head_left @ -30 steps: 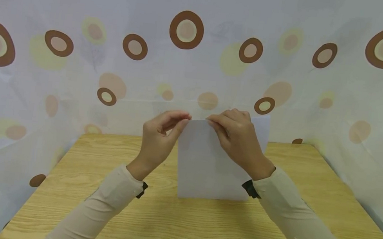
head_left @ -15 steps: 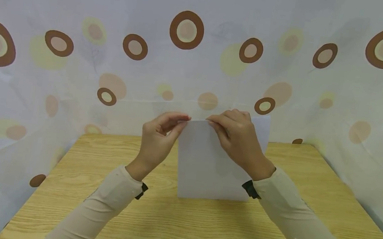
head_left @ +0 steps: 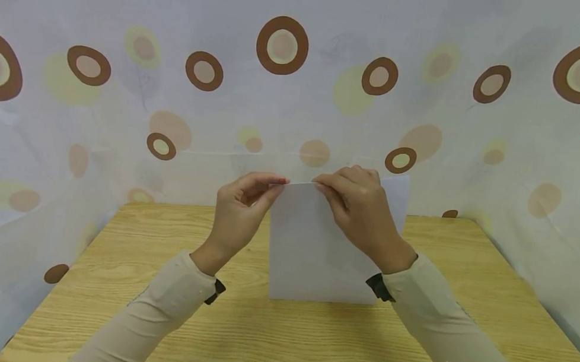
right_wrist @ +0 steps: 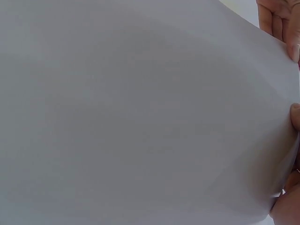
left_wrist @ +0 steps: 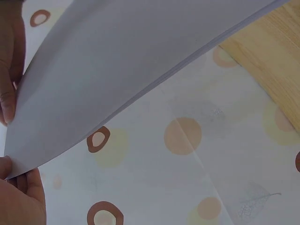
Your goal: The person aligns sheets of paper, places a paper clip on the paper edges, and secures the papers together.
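Camera set-up: one head view, two wrist close-ups.
Head view looks forward and down over the wooden table (head_left: 250, 344) from well back, taking in left hand (head_left: 240, 211), right hand (head_left: 359, 207), paper (head_left: 321, 256) and patterned backdrop (head_left: 297, 113). Left wrist view sits near, looking past the paper's slanting edge to the backdrop, table at upper right. Right wrist view faces the paper close up; it fills most of the frame. Both wrist views share the paper's held end.
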The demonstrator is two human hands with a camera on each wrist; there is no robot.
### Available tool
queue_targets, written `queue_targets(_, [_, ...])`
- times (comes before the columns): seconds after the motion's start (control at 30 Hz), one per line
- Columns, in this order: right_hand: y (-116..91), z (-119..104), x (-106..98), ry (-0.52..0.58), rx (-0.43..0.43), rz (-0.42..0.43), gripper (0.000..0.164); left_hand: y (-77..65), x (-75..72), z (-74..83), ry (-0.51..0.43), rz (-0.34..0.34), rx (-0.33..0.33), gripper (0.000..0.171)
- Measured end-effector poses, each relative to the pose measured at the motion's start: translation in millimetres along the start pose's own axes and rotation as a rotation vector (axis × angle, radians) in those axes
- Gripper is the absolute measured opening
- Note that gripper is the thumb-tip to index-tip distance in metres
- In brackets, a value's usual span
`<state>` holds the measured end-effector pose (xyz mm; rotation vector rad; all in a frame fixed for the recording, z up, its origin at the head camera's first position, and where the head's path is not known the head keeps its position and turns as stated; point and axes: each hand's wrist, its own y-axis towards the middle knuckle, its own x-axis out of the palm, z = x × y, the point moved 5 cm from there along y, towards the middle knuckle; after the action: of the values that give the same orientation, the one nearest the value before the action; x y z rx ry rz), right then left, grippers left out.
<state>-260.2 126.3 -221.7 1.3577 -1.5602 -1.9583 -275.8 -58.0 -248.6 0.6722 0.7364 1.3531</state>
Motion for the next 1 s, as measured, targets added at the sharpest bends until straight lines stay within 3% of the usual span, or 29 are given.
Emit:
queue_targets(0.5, [-1.3, -0.2, 0.4, 0.013, 0.007, 0.002, 0.006, -1.4, 0.8, -5.0, -0.029, 0.041, -0.053, 0.013])
queue_targets(0.8, [0.4, -2.7, -1.2, 0.015, -0.01, 0.01, 0.005, -1.3, 1.7, -2.4, 0.079, 0.061, 0.062, 0.011])
queue_targets(1.0, [0.1, -2.9, -1.6, 0.015, -0.006, 0.014, 0.006, -1.5, 2.3, -0.6, 0.11, 0.054, 0.101, 0.01])
